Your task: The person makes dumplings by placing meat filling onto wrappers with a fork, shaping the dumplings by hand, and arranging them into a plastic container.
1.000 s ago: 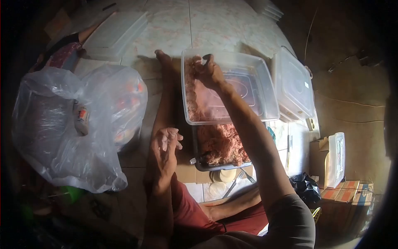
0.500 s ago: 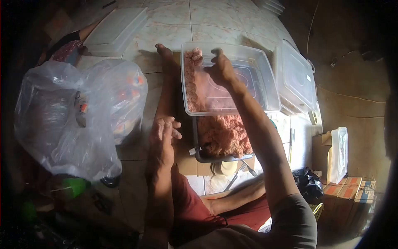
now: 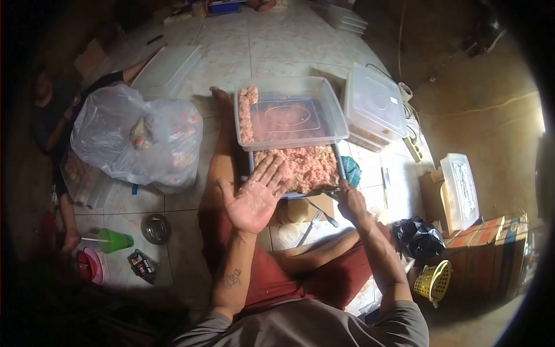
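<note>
Tiled floor (image 3: 225, 46) surrounds a tray (image 3: 340, 165) of minced meat (image 3: 309, 165) set close, seemingly for easy reach, the left hand (image 3: 254, 199) spread and empty, the right hand (image 3: 351, 202) curled at the tray's corner, its hold unclear.

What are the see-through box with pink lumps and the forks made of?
The see-through box looks like smooth, clear plastic: its thin walls let light through. The forks are probably metal, fairly shiny, because they look silvery grey.
</note>
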The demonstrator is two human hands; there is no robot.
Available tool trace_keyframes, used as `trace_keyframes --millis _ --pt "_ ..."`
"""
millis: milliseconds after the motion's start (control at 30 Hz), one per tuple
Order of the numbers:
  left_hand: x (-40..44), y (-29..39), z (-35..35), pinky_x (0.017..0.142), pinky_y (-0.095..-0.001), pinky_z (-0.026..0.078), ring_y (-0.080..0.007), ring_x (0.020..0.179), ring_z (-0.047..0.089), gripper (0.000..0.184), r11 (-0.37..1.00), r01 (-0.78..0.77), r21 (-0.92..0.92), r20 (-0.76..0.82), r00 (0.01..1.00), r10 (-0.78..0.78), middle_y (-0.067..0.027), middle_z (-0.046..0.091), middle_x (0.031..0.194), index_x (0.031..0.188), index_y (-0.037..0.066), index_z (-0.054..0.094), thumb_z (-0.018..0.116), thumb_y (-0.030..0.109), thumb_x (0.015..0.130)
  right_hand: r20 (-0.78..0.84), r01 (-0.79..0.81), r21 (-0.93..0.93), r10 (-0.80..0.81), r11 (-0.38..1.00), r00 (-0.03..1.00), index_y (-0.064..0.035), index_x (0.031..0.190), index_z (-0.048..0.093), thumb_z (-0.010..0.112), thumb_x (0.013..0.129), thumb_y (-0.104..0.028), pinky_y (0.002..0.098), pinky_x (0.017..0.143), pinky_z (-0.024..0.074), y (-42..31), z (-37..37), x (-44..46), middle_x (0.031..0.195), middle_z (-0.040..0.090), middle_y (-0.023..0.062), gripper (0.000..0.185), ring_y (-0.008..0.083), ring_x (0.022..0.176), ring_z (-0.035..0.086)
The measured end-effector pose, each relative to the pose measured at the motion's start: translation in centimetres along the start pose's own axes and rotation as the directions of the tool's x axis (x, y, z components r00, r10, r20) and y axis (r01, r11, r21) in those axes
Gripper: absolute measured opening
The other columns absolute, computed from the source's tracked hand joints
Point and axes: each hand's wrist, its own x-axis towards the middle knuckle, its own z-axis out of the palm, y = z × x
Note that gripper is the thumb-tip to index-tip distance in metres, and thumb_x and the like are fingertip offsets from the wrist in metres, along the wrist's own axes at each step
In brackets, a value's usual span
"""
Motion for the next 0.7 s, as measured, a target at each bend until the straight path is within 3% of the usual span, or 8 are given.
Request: trace_keyframes --millis 133,167,267,367,467,533,600,700 --pt "-1.3 -2.9 -1.1 0.124 -0.0557 0.018 -0.0378 0.153 0.022 0.105 0.988 0.119 0.1 0.096 0.987 -0.129 -0.0256 0.021 0.164 0.157 -0.007 0.017 0.045 0.072 0.094 0.066 -0.127 -0.06 0.131 0.99 0.989 0.0011 0.103 0.063 0.045 0.102 -0.02 0.0549 0.071 0.0531 -2.4 -3.0 -0.1 0.098 0.067 0.0306 0.028 0.0475 0.088 0.067" --pt "-1.7 -3.2 -1.4 0.118 -0.0507 0.029 -0.0346 0.143 0.038 0.089 0.899 0.115 0.423 -0.042 0.993 -0.108 -0.0244 0.036 0.156 0.152 -0.006 0.03 0.05 0.061 0.097 0.057 -0.142 -0.056 0.145 0.988 0.988 0.0011 0.103 0.063 0.045 0.102 -0.02 0.0549 0.071 0.0531 -3.0 -4.7 -0.8 0.098 0.067 0.0306 0.028 0.0475 0.088 0.067" --pt "-4.1 -2.8 -6.9 0.088 -0.0338 0.055 -0.0184 0.094 0.069 0.035 0.226 0.139 0.964 -0.141 0.99 -0.009 -0.0137 0.073 0.111 0.116 -0.002 0.067 0.067 0.027 0.097 -0.062 -0.171 -0.059 0.167 0.984 0.984 -0.0031 0.099 0.065 0.045 0.1 -0.02 0.0558 0.071 0.0491 -3.0 -7.5 -1.7 0.097 0.067 0.026 0.026 0.0436 0.088 0.067" --pt "-4.9 -5.1 -8.9 0.068 -0.0335 0.054 -0.0206 0.071 0.069 0.033 -0.444 0.13 0.886 -0.151 0.988 -0.012 -0.0101 0.072 0.08 0.081 0.0 0.073 0.079 0.031 0.089 -0.338 0.122 -0.298 -0.224 0.947 0.914 -0.0081 0.096 0.066 0.049 0.094 -0.016 0.0505 0.082 0.0418 -1.6 -7.7 0.4 0.096 0.066 0.0173 0.018 0.0346 0.093 0.065" --pt "-4.9 -7.6 -13.3 0.091 -0.0462 0.054 -0.0387 0.101 0.068 0.036 -0.794 -0.25 0.554 0.196 0.966 -0.168 -0.0194 0.071 0.11 0.114 0.005 0.069 0.076 0.028 0.087 -0.517 0.148 -0.448 -0.39 0.882 0.762 -0.0087 0.095 0.068 0.058 0.094 -0.025 0.0459 0.09 0.0384 -0.2 -4.5 5.4 0.092 0.066 0.0119 0.019 0.0285 0.096 0.063" --pt "-5.3 -8.2 -15.6 0.098 -0.05 0.048 -0.0405 0.114 0.061 0.041 -0.854 -0.204 0.479 0.16 0.977 -0.143 -0.0204 0.064 0.127 0.123 0.004 0.065 0.073 0.023 0.087 -0.154 0.106 -0.543 -0.223 0.833 0.963 -0.0109 0.091 0.068 0.057 0.092 -0.02 0.0461 0.091 0.0375 -0.9 -1.2 6.2 0.093 0.066 0.0105 0.015 0.0266 0.097 0.063" --pt "-4.7 -7.2 -20.2 0.101 -0.0524 0.045 -0.0397 0.118 0.06 0.035 -0.831 -0.265 0.49 0.243 0.956 -0.162 -0.0181 0.065 0.129 0.124 0.006 0.064 0.064 0.021 0.093 -0.132 0.432 -0.464 -0.543 0.773 0.829 -0.0134 0.089 0.068 0.057 0.089 -0.014 0.0459 0.091 0.0377 -1.7 -0.9 3.0 0.093 0.066 0.0086 0.011 0.024 0.096 0.063" --pt "-4.5 -6.7 -19.6 0.094 -0.0495 0.046 -0.0333 0.11 0.062 0.021 -0.812 -0.376 0.447 0.418 0.89 -0.182 -0.0152 0.068 0.117 0.11 0.009 0.068 0.058 0.017 0.093 -0.151 0.295 -0.369 -0.37 0.881 0.917 -0.0124 0.086 0.069 0.061 0.086 -0.017 0.0453 0.089 0.0365 -0.8 -4.1 3.3 0.095 0.066 0.0082 0.009 0.0255 0.095 0.064"
